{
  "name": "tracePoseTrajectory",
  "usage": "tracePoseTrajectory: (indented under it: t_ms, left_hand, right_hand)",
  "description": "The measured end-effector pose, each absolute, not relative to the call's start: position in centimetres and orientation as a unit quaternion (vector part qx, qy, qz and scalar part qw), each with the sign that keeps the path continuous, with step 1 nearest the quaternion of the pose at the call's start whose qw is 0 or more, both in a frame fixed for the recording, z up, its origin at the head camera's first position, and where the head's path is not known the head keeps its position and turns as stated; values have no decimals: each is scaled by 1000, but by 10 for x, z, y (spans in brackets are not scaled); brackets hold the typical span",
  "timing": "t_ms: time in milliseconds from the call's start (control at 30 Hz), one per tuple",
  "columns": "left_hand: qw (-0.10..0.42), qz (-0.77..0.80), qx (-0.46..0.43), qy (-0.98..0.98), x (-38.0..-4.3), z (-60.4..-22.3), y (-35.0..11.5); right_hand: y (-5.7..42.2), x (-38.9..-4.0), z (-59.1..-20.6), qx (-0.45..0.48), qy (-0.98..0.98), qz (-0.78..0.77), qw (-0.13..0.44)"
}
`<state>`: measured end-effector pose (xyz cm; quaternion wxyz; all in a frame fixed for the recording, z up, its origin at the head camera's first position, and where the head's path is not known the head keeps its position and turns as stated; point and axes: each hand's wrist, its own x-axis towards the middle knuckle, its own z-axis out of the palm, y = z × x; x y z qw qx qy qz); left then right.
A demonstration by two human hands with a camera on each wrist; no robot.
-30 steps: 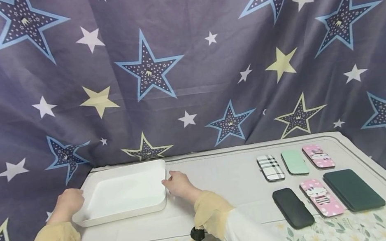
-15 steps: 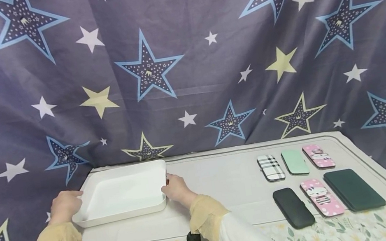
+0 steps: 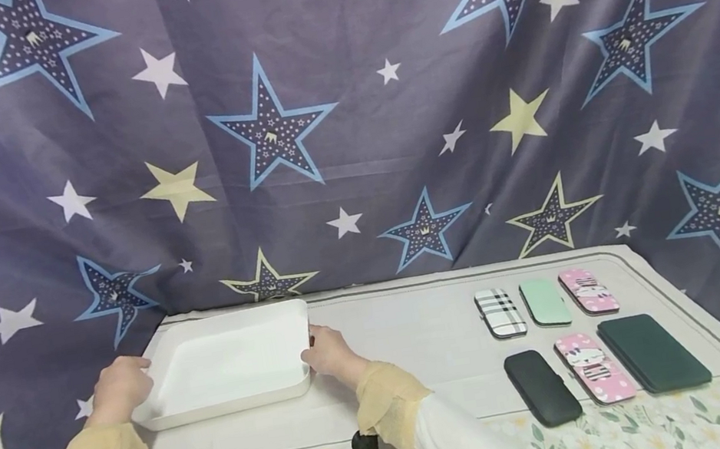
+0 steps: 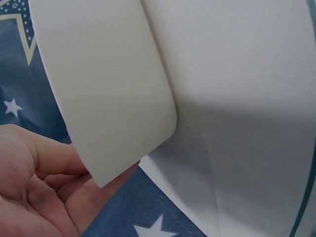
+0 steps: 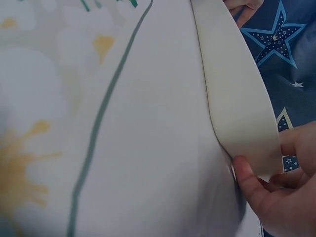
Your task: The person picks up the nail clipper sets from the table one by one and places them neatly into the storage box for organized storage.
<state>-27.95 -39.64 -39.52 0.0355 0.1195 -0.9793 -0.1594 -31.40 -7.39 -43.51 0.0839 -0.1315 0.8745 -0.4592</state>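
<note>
A shallow white tray stands at the left end of the table. My left hand holds its left end; in the left wrist view, that hand's fingers reach behind the tray wall. At the opposite end, my right hand grips the right side. The right wrist view shows its thumb pressed low on the tray's wall, with the other fingers at the rim. Parts of the fingers are hidden by the tray.
Flat cases lie on the right: plaid, mint green, two pink with cats, black and a larger dark green one. A star-patterned curtain hangs behind the table.
My right hand has moved slightly left onto the tray's right side, and my left hand's fingers have shifted at the left end. The head view has turned slightly; the cases lie as before.
</note>
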Motion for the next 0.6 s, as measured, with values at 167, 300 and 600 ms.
tracePoseTrajectory:
  t_ms: [167, 300, 600]
  left_hand:
    - [32, -163, 116, -979, -278, -393, -390]
    - [17, -191, 115, -975, -276, -395, -385]
    - [2, -233, 78, -969, -273, -399, -368]
  right_hand:
    - [-65, -312, -433, -136, 884, -441, 83]
    - [-54, -312, -431, -136, 893, -420, 84]
    - [-23, -310, -428, -131, 893, -417, 103]
